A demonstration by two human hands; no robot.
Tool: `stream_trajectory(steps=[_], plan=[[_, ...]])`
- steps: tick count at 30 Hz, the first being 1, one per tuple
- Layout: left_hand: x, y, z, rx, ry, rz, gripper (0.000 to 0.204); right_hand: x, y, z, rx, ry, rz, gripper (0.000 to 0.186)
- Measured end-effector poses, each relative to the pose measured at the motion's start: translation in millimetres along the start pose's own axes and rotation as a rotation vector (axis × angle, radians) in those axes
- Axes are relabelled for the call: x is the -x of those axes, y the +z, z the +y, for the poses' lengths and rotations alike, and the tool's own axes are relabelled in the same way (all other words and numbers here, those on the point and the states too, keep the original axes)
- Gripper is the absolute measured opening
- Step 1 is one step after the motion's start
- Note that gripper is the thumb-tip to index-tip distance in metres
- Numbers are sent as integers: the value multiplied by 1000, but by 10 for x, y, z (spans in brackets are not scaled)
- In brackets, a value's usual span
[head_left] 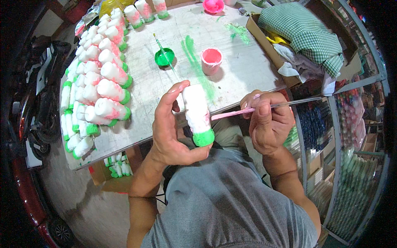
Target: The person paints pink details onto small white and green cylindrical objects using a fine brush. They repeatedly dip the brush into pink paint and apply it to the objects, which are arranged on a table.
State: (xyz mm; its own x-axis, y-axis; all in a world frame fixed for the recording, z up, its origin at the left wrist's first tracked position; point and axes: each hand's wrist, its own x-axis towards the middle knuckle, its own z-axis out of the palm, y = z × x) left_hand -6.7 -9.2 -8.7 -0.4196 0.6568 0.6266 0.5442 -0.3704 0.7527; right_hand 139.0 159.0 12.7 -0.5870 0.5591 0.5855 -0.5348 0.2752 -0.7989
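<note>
My left hand [169,132] holds a white candle [195,101] between the fingers at its white end and the thumb at its green-painted end. Raised shapes on the candle's side carry a faint pink tint. In my right hand [269,120] is a thin paintbrush [233,113], its pink-coated end pointing left, touching or very near the candle's pink part. Pink smears mark the right fingers. Beyond the hands, on the table, stands a cup of pink paint [212,62]. A green bowl [164,57] left of it has another brush [159,42] resting in it.
Rows of similar candles [111,74] fill the left side of the white table [144,87]. A pink dish [213,5] sits at the far edge. On the right are a cardboard box [269,49] with checked cloth [304,35] and shelves [337,165]. Below the table is a box of small candles [120,167].
</note>
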Motion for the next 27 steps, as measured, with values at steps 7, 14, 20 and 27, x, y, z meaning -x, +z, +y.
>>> stream_trajectory(steps=[7, 14, 20, 27], plan=[[-31, -11, 84, -53, 36, -29, 108, -115, 78, -110, 190, -55, -100, 8], [9, -15, 51, -91, 27, -49, 106, -102, 53, 53, 213, -257, -89, 9], [-11, 22, 2, -56, 71, -2, 106, 84, 22, 120, 116, -313, -80, 16], [-30, 27, 13, -60, 70, -18, 105, 115, 15, 102, 107, -275, -83, 16]])
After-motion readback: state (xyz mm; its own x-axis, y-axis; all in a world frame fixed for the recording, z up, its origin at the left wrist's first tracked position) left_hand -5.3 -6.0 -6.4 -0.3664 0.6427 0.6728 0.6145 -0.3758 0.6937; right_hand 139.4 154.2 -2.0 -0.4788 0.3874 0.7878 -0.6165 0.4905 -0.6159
